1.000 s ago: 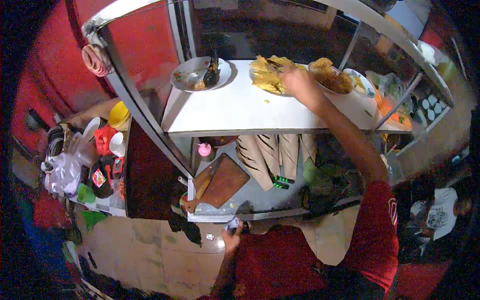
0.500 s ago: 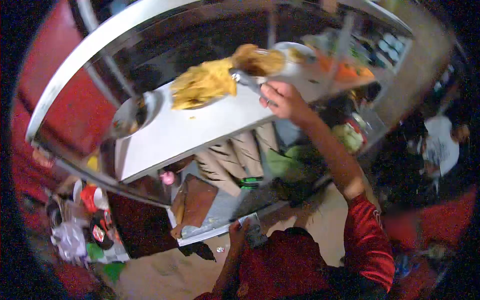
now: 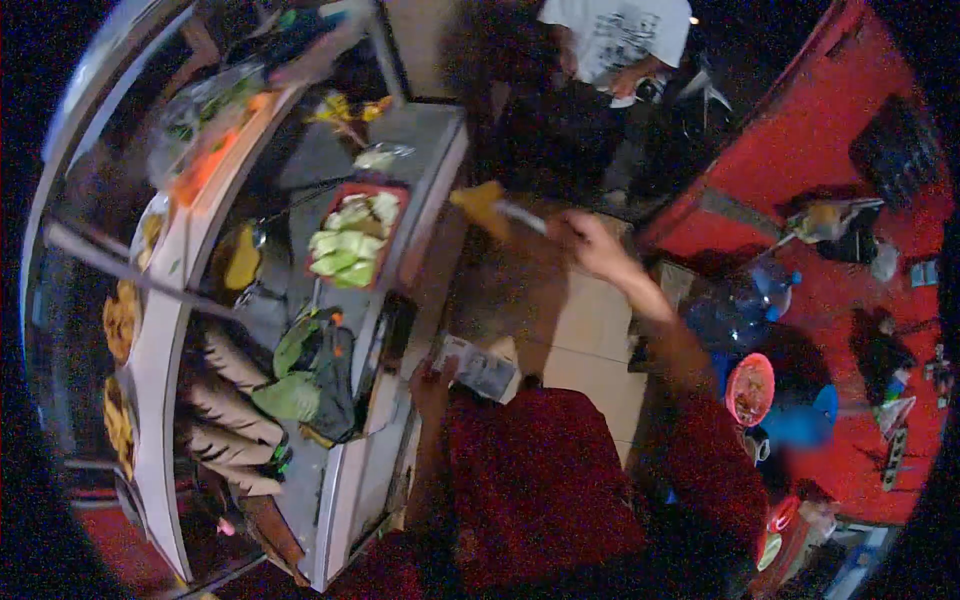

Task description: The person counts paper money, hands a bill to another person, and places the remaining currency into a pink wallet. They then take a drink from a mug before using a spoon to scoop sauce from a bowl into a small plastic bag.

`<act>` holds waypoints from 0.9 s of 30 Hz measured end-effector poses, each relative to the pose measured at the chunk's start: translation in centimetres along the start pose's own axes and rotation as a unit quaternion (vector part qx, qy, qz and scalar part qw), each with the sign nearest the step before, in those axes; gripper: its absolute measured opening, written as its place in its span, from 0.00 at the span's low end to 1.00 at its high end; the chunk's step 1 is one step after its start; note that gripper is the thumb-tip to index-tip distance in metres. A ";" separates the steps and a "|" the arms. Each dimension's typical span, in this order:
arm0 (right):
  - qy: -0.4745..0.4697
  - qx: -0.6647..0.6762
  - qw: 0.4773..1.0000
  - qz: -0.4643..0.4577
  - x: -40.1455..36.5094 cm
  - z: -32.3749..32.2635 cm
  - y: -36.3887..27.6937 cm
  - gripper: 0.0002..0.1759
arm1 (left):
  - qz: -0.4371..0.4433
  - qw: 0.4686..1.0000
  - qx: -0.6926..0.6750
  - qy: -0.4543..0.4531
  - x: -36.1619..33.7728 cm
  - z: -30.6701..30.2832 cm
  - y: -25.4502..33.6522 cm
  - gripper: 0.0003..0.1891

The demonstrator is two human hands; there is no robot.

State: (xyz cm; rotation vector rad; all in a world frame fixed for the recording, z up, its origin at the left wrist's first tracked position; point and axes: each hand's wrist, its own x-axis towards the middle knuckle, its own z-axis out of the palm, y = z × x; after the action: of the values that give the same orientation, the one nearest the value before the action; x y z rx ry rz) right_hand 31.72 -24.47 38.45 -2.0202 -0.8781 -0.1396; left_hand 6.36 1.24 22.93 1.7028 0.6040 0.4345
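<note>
My right hand (image 3: pixel 602 248) is closed around metal tongs (image 3: pixel 522 216), stretched out over the floor beyond the counter's edge. A flat, golden-brown fried piece (image 3: pixel 480 206) is pinched in the tongs' tips; blur hides its exact kind. Close to my body, my left hand (image 3: pixel 434 376) is closed on a grey printed paper that looks like a banknote (image 3: pixel 482 372). To the left, a red tray (image 3: pixel 388 240) of cut pale-green vegetable stands on the counter. More fried food (image 3: pixel 120 320) lies on the white shelf (image 3: pixel 163 350) behind the glass.
Brown paper cones or sheets (image 3: pixel 235 410) and a green leaf bundle (image 3: pixel 290 395) lie on the grey counter (image 3: pixel 425 150). A person in a white shirt (image 3: pixel 620 40) is ahead. On the right are a pink basin (image 3: pixel 750 390), blue containers (image 3: pixel 800 420) and a red wall (image 3: pixel 800 130).
The view has swung right. My right hand has moved from above the fried food on the shelf to beyond the counter, with a fried piece in the tongs. My left hand still holds the paper.
</note>
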 end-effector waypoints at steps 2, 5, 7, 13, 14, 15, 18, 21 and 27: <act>-0.001 -0.004 0.990 0.139 0.7 -5.3 0.8 0.13 | -0.038 0.980 -0.192 -0.037 2.6 4.1 -2.5 0.14; -0.006 -0.054 0.980 0.189 3.9 -12.8 8.8 0.15 | -0.060 0.984 -0.152 -0.074 3.9 9.4 3.9 0.17; 0.011 -0.123 0.973 0.194 6.6 -17.1 13.5 0.17 | -0.053 0.985 -0.139 -0.088 5.5 12.3 4.1 0.18; -0.042 -0.430 0.895 0.114 20.0 -23.7 23.1 0.19 | -0.079 0.974 -0.164 -0.135 13.4 19.7 6.0 0.14; -0.102 -0.464 0.867 0.150 22.7 -24.1 23.9 0.20 | -0.057 0.982 -0.134 -0.116 14.7 20.9 6.6 0.14; -0.108 -0.463 0.867 0.153 25.0 -24.5 25.1 0.20 | -0.037 0.989 -0.102 -0.099 16.1 22.0 7.2 0.13; -0.232 -0.457 0.846 0.148 29.9 -23.5 29.2 0.19 | -0.142 0.975 -0.101 -0.140 20.7 24.8 8.1 0.13; -0.235 -0.565 0.791 0.017 31.6 -22.5 30.3 0.15 | -0.120 0.954 -0.231 -0.147 24.1 28.3 13.3 0.14; -0.298 -0.487 0.820 0.045 32.0 -18.3 40.7 0.12 | 0.081 0.983 -0.114 -0.122 32.1 35.4 10.7 0.16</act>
State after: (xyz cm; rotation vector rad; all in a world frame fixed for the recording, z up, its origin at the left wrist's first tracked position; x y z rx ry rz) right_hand 85.27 -35.64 34.11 -3.1686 -1.2394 0.1522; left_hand 54.28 -8.49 24.62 1.5599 0.2286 0.3850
